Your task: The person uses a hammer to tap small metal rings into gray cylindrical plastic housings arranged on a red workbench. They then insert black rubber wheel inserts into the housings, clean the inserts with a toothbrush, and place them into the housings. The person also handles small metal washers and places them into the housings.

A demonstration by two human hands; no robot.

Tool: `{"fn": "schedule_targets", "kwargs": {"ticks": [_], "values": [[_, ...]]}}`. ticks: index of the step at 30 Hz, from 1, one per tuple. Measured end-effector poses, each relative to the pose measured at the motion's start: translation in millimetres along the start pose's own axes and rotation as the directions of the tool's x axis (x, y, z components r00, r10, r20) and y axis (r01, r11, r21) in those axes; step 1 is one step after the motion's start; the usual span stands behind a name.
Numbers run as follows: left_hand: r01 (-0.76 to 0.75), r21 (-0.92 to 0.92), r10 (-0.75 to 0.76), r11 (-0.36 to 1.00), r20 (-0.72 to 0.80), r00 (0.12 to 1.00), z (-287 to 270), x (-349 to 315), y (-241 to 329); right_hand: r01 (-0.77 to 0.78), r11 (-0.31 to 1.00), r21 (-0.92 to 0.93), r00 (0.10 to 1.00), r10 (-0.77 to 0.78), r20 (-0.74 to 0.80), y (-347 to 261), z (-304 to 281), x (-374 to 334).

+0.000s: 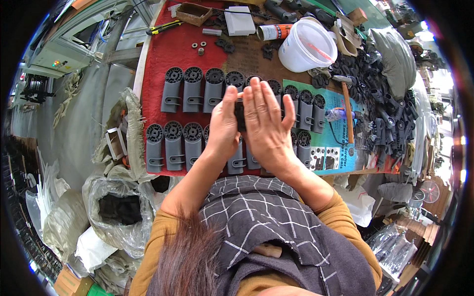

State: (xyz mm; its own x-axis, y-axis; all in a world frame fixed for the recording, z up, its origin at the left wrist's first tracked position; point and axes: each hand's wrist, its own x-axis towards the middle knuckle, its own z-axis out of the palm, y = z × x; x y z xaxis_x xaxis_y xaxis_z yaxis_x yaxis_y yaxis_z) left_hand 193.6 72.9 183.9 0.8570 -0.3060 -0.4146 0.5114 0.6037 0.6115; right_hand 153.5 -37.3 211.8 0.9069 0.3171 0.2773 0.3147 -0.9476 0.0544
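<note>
My left hand (222, 129) is raised over the table, its fingers curled around a dark plastic part (240, 116). Much of that part is hidden between my hands. My right hand (269, 129) lies over it from the right, palm down, with the fingers stretched out straight. Below and around my hands stand two rows of grey plastic housings, each with a round spoked black end and a small side tab. A far-row housing (192, 91) and a near-row housing (174, 148) show clearly at the left; my hands cover several in the middle.
A white bucket (301, 52) stands at the back, beside an orange-labelled can (274, 32). A hammer (347, 108) lies right, next to a heap of black plastic parts (390, 113). A yellow cutter knife (164, 27) and small metal rings (201, 51) lie at the back left.
</note>
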Motion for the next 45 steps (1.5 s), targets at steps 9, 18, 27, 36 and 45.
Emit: {"fn": "schedule_targets", "kwargs": {"ticks": [9, 18, 27, 36, 45], "values": [[-0.076, 0.001, 0.076, 0.997, -0.026, 0.997, 0.9, -0.1, -9.0, -0.006, 0.998, -0.059, 1.000, 0.005, -0.013, -6.0, 11.3, -9.7], [0.134, 0.087, -0.132, 0.987, -0.035, 0.991, -17.6, 3.8, -14.7, 0.051, 0.892, 0.449, 0.999, -0.043, -0.029, 20.0, 14.8, -15.9], [0.041, 0.420, -0.155, 0.906, 0.241, 0.958, -33.8, -1.4, -26.6, -0.058, 0.666, 0.744, 0.998, 0.022, 0.059, 51.0, 23.7, -36.0], [0.394, 0.190, -0.412, 0.899, 0.066, 0.909, -38.3, 75.6, -57.6, -0.322, 0.544, 0.775, 0.943, 0.258, 0.211, 73.6, 90.6, -25.1], [0.372, 0.082, -0.377, 0.925, 0.057, 0.924, -20.1, 80.1, -48.8, -0.168, 0.623, 0.764, 0.982, 0.175, 0.074, 78.3, 81.0, -15.9]]}}
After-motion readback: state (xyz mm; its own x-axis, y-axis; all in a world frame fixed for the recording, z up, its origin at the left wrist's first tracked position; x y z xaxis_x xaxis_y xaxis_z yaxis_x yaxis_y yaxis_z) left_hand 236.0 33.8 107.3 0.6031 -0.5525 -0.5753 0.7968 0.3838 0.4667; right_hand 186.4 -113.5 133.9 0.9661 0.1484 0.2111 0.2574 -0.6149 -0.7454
